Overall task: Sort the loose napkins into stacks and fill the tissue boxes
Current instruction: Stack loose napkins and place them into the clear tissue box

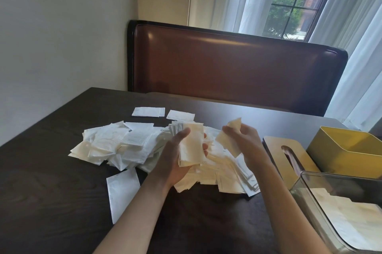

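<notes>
A wide heap of loose white napkins [128, 146] covers the middle of the dark table [51, 202]. My left hand [175, 160] holds a small stack of folded napkins [191, 146] upright above the heap. My right hand [241, 138] pinches a single folded napkin [229, 142] just right of that stack. At the right stand a yellow tissue box [347, 150], open and with nothing showing inside, and a clear tissue box [322, 212] with white napkins in it. A wooden lid with a slot [277, 146] lies between the heap and the boxes.
Two separate folded napkins [148, 112] [180, 115] lie at the far side of the table, and one long napkin [122, 191] lies near the front left. A brown leather bench back [227, 63] stands behind the table, under a curtained window.
</notes>
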`<state>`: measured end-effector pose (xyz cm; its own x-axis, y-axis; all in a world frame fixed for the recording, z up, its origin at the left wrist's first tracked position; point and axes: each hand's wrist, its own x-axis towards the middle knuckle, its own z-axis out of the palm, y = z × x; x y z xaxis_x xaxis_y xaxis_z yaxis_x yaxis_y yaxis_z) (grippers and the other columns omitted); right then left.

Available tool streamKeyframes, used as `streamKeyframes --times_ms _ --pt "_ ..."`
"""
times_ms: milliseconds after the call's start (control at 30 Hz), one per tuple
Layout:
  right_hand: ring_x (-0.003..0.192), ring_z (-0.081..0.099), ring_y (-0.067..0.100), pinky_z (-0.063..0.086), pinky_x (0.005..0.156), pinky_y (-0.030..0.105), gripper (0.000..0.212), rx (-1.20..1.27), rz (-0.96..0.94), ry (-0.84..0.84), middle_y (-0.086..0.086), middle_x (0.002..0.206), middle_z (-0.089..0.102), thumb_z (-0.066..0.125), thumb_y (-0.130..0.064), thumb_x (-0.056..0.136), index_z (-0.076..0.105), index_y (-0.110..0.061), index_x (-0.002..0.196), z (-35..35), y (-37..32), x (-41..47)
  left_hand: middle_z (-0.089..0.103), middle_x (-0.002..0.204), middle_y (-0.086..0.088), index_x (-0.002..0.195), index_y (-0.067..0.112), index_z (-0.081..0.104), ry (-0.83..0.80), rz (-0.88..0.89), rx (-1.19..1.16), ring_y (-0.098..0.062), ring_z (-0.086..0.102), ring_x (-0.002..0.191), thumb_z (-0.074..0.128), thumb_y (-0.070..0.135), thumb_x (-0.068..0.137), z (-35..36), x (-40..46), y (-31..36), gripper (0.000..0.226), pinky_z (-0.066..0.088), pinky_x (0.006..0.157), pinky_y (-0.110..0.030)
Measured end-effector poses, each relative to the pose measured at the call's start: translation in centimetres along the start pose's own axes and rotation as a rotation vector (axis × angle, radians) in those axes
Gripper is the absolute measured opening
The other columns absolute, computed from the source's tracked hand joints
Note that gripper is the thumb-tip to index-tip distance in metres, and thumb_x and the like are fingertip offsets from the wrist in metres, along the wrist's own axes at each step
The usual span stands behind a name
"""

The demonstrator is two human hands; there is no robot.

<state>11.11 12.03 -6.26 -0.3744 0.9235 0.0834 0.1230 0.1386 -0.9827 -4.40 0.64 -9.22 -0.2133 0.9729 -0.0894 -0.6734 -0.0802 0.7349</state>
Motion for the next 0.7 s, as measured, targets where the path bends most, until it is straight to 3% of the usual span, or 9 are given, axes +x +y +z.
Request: streamKeyframes --times_ms 100,233,367,433,500,600,700 --pt "0.071 0.061 0.017 0.051 0.065 0.033 0.017 0.072 -0.023 -0.094 0.003 0.075 0.062 0.068 -0.024 0.091 0.067 -0.007 0.091 0.2 -2.6 -1.2 0.068 0.103 -0.016 0.128 0.003 0.063 -0.006 -0.018 -0.021 -0.027 0.065 0.085 0.060 0.040 0.096 0.2 -0.1 0.0 0.049 0.055 0.081 -0.039" --pt "0.068 0.064 0.018 0.050 0.058 0.029 0.021 0.041 -0.030 -0.257 0.005 0.075 0.065 0.068 -0.027 0.091 0.066 -0.006 0.096 1.8 -4.9 -2.3 0.067 0.105 -0.018 0.106 0.011 0.078 -0.054 -0.030 -0.032 -0.027 0.066 0.090 0.053 0.052 0.098 0.1 -0.6 -0.2 0.048 0.050 0.091 -0.042" --pt "0.074 0.064 0.011 0.052 0.061 0.020 0.031 -0.232 0.040 -0.324 0.000 0.085 0.066 0.061 -0.044 0.094 0.061 -0.014 0.101 4.0 -5.2 -2.5 0.072 0.102 -0.013 0.115 0.013 0.070 -0.072 -0.027 0.031 -0.023 0.071 0.089 0.042 0.057 0.097 0.6 -1.1 -0.3 0.055 0.058 0.075 -0.035" --pt "0.078 0.061 0.015 0.048 0.064 0.024 0.042 -0.313 0.091 -0.324 0.003 0.088 0.062 0.047 -0.053 0.097 0.060 -0.014 0.104 4.3 -5.0 -2.4 0.071 0.098 -0.013 0.117 0.012 0.066 -0.079 -0.027 0.017 -0.022 0.070 0.085 0.043 0.059 0.093 0.7 -1.1 -0.3 0.058 0.055 0.075 -0.035" --pt "0.078 0.056 0.021 0.042 0.062 0.026 0.048 -0.289 0.140 -0.280 0.009 0.087 0.058 0.040 -0.049 0.102 0.061 -0.007 0.109 4.0 -5.1 -2.3 0.070 0.097 -0.013 0.117 0.011 0.068 -0.097 -0.031 0.011 -0.022 0.067 0.084 0.043 0.062 0.092 0.4 -0.9 -0.3 0.061 0.053 0.075 -0.035" --pt "0.075 0.051 0.021 0.041 0.059 0.025 0.025 -0.246 0.099 -0.226 0.011 0.086 0.056 0.050 -0.021 0.101 0.066 -0.002 0.101 3.2 -5.2 -2.3 0.069 0.096 -0.015 0.111 0.011 0.074 -0.109 -0.071 -0.003 -0.025 0.066 0.085 0.043 0.065 0.091 0.0 -0.7 -0.4 0.066 0.050 0.080 -0.038" --pt "0.073 0.054 0.018 0.042 0.058 0.023 0.012 -0.181 0.010 -0.245 0.005 0.078 0.062 0.062 -0.014 0.094 0.070 -0.013 0.086 2.3 -5.8 -2.4 0.069 0.098 -0.018 0.132 0.005 0.057 -0.119 -0.112 0.017 -0.027 0.067 0.085 0.042 0.071 0.088 -0.1 -0.7 -0.2 0.081 0.055 0.077 -0.038"
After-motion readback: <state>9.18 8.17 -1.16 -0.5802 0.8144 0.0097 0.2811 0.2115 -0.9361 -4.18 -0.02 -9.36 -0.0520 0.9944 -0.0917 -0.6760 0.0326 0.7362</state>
